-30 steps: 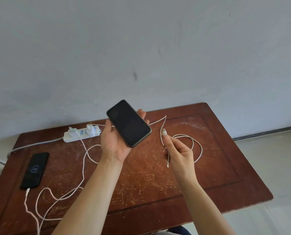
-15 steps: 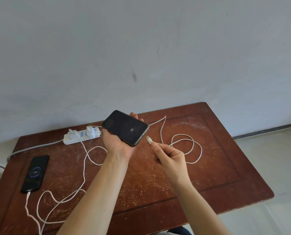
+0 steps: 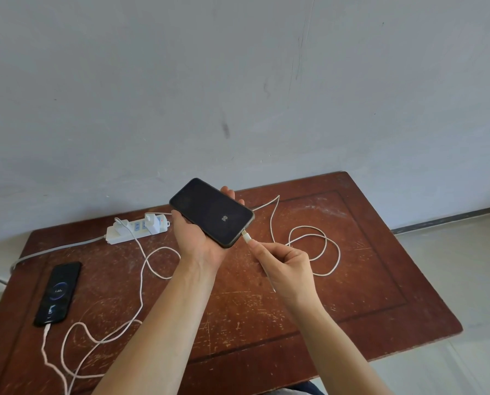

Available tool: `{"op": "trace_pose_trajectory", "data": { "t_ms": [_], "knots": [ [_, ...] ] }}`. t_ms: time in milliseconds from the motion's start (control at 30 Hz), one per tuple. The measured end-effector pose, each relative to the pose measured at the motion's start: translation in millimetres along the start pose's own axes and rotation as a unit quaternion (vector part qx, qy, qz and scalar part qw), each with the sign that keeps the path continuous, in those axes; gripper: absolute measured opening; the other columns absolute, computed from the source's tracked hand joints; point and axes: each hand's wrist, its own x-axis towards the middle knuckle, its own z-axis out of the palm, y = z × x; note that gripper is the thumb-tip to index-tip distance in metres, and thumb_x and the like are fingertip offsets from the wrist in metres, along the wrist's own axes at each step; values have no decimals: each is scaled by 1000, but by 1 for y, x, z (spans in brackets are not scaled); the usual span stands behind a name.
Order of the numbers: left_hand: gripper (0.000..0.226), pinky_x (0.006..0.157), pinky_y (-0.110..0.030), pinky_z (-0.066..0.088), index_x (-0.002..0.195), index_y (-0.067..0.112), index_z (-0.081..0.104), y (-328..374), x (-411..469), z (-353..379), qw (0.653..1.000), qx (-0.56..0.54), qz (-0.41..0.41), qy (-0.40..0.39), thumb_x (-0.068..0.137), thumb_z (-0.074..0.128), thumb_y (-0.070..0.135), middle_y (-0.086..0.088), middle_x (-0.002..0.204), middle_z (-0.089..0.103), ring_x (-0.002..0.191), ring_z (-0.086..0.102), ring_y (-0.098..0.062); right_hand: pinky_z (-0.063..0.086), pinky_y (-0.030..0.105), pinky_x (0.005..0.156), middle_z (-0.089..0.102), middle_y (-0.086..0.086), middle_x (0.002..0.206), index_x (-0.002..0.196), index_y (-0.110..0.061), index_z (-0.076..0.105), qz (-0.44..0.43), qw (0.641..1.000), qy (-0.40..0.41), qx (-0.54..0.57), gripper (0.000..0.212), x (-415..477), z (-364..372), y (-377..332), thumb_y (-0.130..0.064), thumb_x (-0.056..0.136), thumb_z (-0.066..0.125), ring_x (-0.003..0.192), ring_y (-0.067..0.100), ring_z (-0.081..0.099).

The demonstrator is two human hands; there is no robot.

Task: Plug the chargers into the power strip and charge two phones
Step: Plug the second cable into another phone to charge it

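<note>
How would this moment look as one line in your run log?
left hand: holds second phone | right hand: pinches cable plug at its port | first phone: on table, charging | power strip: two chargers in

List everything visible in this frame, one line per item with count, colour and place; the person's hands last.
Table: one, scratched red-brown wood, against the wall.
Power strip: one, white, rear left of table.
Chargers: two, white, plugged into the strip.
Phone on table: one, black, screen lit, front left, cable attached.
Held phone: one, black, above table centre.
Cables: two, white, looped across the table.
Connector: one, white, at held phone's bottom edge.
Wall: grey.
Left hand: cradles held phone.
Right hand: pinches cable behind connector.
</note>
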Motion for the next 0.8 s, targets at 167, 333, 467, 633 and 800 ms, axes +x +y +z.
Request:
{"op": "trace_pose_trajectory", "data": {
  "t_ms": [167, 333, 467, 633, 800],
  "knots": [
    [67, 107, -58, 42, 140, 17, 55, 1, 3, 2, 1000, 20, -13, -14, 92, 49, 63, -15, 129, 64, 121, 62, -34, 46, 23, 58, 64, 3, 62, 72, -16, 81, 32, 999, -20, -14, 22, 2, -5, -12, -34, 85, 77, 59, 14, 53],
    [68, 104, -54, 46, 134, 18, 59, 1, 4, 6, 998, 40, -29, -25, 90, 46, 69, -14, 130, 64, 123, 61, -33, 47, 25, 60, 65, 1, 63, 77, -15, 82, 43, 999, -23, -11, 20, 4, -8, -16, -32, 85, 77, 60, 13, 53],
    [68, 103, -54, 47, 130, 18, 61, 2, 4, 11, 997, 64, -29, -36, 92, 41, 71, -14, 131, 64, 122, 61, -34, 50, 24, 64, 66, 2, 66, 79, -15, 82, 44, 998, -30, -15, 21, 4, -11, -16, -34, 85, 77, 62, 12, 56],
    [73, 97, -53, 51, 132, 17, 61, 0, 3, 15, 997, 67, -29, -37, 92, 35, 72, -13, 128, 65, 121, 62, -33, 51, 24, 68, 66, 1, 68, 83, -12, 82, 55, 998, -37, 8, 23, 4, -12, -16, -35, 85, 77, 64, 11, 57],
    [74, 97, -53, 52, 135, 18, 58, -4, 0, 16, 996, 73, -22, -39, 93, 32, 72, -13, 128, 66, 122, 62, -33, 52, 23, 69, 66, 1, 69, 85, -8, 80, 58, 997, -36, 24, 27, 2, -12, -14, -34, 84, 77, 64, 11, 57]
  ]
}}
